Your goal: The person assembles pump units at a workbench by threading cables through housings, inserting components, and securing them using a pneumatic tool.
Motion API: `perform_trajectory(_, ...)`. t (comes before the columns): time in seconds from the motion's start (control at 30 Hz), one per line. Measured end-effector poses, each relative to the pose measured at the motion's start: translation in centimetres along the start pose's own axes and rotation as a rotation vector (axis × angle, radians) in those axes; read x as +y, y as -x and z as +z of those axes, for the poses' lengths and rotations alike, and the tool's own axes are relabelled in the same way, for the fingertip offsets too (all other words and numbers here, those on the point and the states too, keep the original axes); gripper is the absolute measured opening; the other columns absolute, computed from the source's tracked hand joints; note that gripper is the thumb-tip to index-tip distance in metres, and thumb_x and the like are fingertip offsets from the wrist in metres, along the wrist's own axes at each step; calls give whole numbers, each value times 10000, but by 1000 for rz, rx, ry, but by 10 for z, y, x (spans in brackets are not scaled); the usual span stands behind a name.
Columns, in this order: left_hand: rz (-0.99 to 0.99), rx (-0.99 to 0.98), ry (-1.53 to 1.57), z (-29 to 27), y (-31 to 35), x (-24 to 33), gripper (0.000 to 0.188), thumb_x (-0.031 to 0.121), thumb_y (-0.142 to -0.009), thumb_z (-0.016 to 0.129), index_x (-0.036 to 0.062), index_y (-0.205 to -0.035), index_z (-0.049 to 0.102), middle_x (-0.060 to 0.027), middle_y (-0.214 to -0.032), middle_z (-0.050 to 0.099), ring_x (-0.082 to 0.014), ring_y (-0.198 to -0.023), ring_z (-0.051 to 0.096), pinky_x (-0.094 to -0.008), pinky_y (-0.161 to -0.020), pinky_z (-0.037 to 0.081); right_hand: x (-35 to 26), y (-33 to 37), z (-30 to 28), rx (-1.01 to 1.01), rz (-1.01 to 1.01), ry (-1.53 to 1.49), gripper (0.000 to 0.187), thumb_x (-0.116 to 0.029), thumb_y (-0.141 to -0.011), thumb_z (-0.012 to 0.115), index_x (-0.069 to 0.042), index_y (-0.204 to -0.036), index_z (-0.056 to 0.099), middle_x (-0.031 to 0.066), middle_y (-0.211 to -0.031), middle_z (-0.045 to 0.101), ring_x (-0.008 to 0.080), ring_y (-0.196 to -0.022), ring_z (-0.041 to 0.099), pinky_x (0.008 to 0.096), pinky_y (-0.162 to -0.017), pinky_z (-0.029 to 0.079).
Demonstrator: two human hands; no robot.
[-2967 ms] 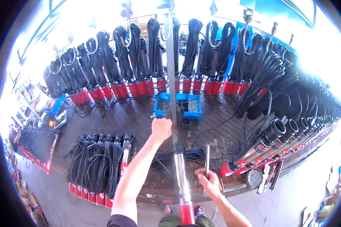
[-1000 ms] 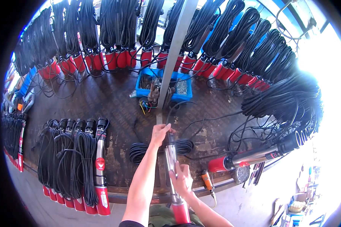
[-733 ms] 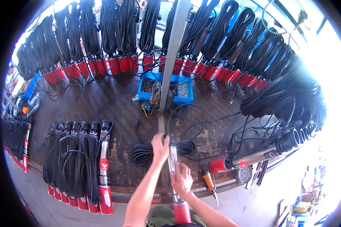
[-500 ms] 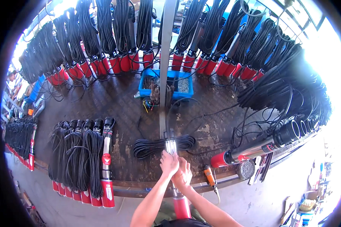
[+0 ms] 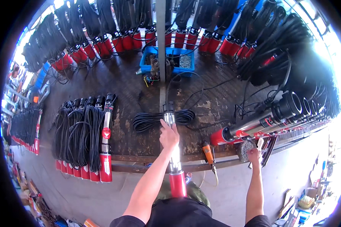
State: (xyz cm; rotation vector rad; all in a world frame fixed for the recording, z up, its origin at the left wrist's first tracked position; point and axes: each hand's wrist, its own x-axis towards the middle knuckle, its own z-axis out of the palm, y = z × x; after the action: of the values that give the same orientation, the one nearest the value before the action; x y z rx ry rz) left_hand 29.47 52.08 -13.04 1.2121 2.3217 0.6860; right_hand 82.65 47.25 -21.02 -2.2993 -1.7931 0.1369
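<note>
A submersible pump (image 5: 174,164), a shiny steel tube with a red end towards me, lies across the table's front edge and points away from me. My left hand (image 5: 169,137) rests on its upper part with the fingers round the tube. Beyond that hand, a bundle of black cable (image 5: 147,122) lies crosswise at the pump's black head. My right hand (image 5: 254,156) is far off to the right, at a round tub of small grey pieces (image 5: 246,148). Its fingers are bent together there; whatever they hold is too small to make out.
Finished-looking pumps with coiled cables (image 5: 81,136) lie in a row at the left. More pumps (image 5: 254,123) are stacked at the right, beside an orange air tool (image 5: 207,152). A blue bin (image 5: 189,70) stands behind a metal post (image 5: 161,45). Hanging cable coils line the back.
My right hand has left the pump and moved right to the round tub. My left hand stays on the tube. The whole view has shifted, so the table sits higher in the picture.
</note>
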Motion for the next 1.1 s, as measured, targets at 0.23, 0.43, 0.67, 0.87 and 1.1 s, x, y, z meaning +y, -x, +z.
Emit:
perform_trajectory(0.23,-45,-19,-57,-2,-4,3,699,441,-1000,472,-21,-1480,259,-286,-1111,634,-466,-910,681,-528,-800,555,-24,6,-6,-137,117,-78,176,-270,-722,759,-104,-779,771,137,-761,721,307,-742,717,415,-712,569)
perform_trajectory(0.43,-26,3,-30,1,-4,-3,636,420,-1015,460,20,-1475,279,-262,-1144,641,-460,-944,671,-544,-819,541,-34,2,-4,-31,82,-79,132,-198,-722,724,-115,-823,740,96,-750,710,287,-714,699,403,-674,560)
perform_trajectory(0.67,0,-5,-33,2,-1,-1,625,420,-1033,440,20,-1491,295,-254,-1230,617,-436,-982,671,-524,-831,550,-42,6,-12,-107,3,-109,156,-216,-710,724,-159,-850,760,102,-794,720,316,-773,700,435,-713,559)
perform_trajectory(0.87,-51,-39,-20,-3,-4,-4,630,423,-1033,443,36,-1504,286,-255,-1280,594,-418,-1016,667,-508,-854,548,-50,1,-19,-192,-80,-27,199,-212,-718,705,-139,-900,743,111,-792,716,318,-773,700,433,-697,558)
perform_trajectory(1.1,-39,-36,-3,-3,-4,-4,633,412,-1030,455,26,-1501,283,-279,-1275,585,-425,-1017,664,-508,-862,548,-48,-2,-23,-233,-157,19,181,-243,-732,730,-103,-844,740,136,-759,697,330,-741,692,442,-681,550)
